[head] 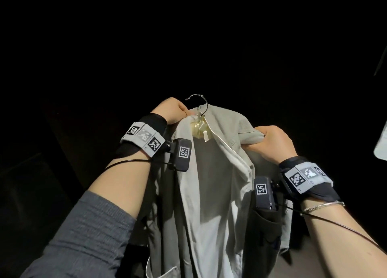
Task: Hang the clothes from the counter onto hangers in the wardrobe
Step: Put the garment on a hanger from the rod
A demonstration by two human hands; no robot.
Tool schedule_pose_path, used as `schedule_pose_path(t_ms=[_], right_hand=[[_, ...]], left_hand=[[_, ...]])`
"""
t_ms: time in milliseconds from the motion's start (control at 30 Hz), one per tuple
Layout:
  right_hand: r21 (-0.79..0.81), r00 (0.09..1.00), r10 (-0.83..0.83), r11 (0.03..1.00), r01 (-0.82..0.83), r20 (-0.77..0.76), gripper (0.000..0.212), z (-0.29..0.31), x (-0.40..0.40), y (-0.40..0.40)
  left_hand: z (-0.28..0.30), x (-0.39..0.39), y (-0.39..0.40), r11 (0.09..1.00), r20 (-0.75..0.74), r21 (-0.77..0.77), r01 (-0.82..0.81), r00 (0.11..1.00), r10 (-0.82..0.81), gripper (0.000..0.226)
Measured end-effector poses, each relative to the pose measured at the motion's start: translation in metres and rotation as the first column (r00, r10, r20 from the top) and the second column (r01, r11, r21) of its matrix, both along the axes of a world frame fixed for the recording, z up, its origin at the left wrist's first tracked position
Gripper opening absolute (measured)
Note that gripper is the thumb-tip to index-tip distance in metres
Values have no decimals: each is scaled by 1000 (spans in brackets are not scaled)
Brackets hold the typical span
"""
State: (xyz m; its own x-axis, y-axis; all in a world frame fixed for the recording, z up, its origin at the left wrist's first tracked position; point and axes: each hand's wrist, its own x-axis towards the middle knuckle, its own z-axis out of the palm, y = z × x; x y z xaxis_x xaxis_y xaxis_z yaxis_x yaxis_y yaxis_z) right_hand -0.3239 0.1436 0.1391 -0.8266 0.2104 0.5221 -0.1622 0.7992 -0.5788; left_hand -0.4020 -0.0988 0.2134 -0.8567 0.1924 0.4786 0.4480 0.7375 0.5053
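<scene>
Progress is judged about midway for this garment: the pale grey-green cotton jacket [211, 173] is already draped on the cream padded hanger with a metal hook [199, 118], pinched at the collar by the left hand [173, 111] and gripped at the shoulder by the right hand [276, 143], while hooking it inside the dark wardrobe is not yet done.

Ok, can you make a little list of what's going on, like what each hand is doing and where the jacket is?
garment: pale grey-beige cloth jacket, open at the front, draped on a hanger
hanger: cream padded hanger with a silver metal hook; the hook is free, not on any rail in view
left hand: pinches the jacket's collar by the hook
right hand: grips the jacket's shoulder
surroundings: dark, wardrobe interior cannot be made out
</scene>
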Motion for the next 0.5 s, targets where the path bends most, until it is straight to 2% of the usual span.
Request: schedule_pose_path(t_ms=[33, 67, 133, 167, 267, 333, 400, 467, 500], right_hand=[[0, 1000, -29, 1000, 29, -10, 27, 3, 3, 1], [2, 998, -59, 998, 59, -19, 29, 6, 5, 1], [-3, 992, -120, 993, 120, -41, 32, 14, 7, 5], [-14, 988, -147, 989, 147, -45, 34, 19, 7, 7], [-53, 978, -193, 981, 189, -79, 33, 38, 7, 14], [-73, 973, -207, 977, 200, -98, 35, 47, 6, 16], [-89, 969, -223, 973, 214, -104, 37, 56, 5, 16], [-118, 963, -245, 966, 232, -109, 36, 66, 2, 18], [-131, 960, -256, 962, 240, -117, 36, 71, 1, 19]], left_hand=[[4, 3, 5, 998, 28, -55, -2, 1000, 4, 22], [6, 5, 8, 1000, 58, -27, 8, 998, -6, 28], [10, 7, 17, 991, 98, 129, 39, 994, -52, 32], [12, 5, 22, 986, 72, 165, 16, 997, -28, 34], [18, 2, 30, 978, -147, 180, -110, 980, 137, 52], [21, 0, 32, 974, -138, 201, -101, 982, 130, 57], [22, -4, 33, 977, -104, 202, -71, 990, 94, 46], [27, -11, 34, 974, -148, 220, 49, 989, -16, 25], [32, -13, 36, 970, -176, 208, 127, 980, -91, 21]])
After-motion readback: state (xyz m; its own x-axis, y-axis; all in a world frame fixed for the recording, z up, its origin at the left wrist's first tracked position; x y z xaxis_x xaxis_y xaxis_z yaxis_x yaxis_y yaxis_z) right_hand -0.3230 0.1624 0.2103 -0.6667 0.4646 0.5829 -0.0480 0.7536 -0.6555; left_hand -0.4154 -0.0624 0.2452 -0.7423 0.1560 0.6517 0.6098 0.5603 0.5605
